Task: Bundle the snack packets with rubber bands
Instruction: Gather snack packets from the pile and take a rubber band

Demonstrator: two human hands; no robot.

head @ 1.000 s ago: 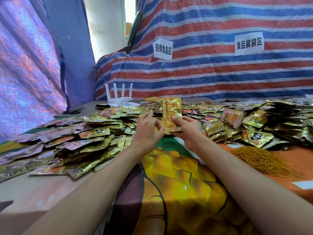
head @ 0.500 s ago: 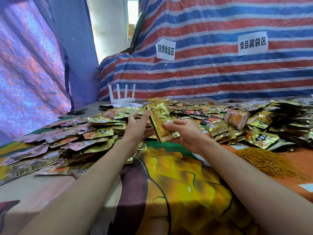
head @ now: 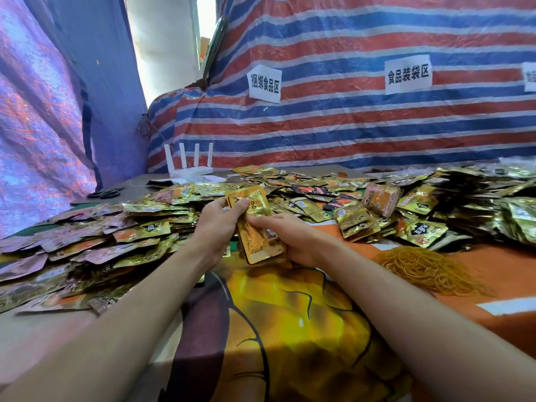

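Packets are held as a small gold stack between both hands above the cloth, lower and nearer the body than a second ago, when the stack was raised upright. The top is pinched by the left hand; the lower edge is gripped by the right hand. Bands lie heaped to the right, well apart.

Single head-mounted wide-angle cam, no 2nd view. Looks fwd and down over both forearms toward the striped tarp wall. Close range: packet-covered table fills the lower frame below that wall.
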